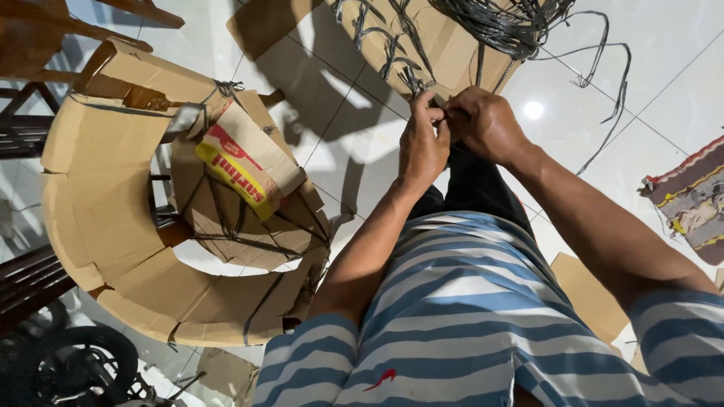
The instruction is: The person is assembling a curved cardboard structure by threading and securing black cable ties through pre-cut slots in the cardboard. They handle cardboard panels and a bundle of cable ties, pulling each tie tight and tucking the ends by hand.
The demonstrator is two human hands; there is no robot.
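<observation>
Both hands meet over the cardboard sheet (445, 45) on the tiled floor (664, 83). The left hand (422, 143) and right hand (486, 120) each have their grip pinched together on a grey wire strand (413, 79). A curved cardboard piece (98, 196) lies to the left.

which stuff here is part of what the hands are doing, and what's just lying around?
In use:
- left hand and right hand, pinching grey strapping
- flat cardboard sheet under the strapping
- tangled strap bundle

Lying about:
- curved cardboard form
- striped mat
- cardboard scrap
- black wheel
</observation>
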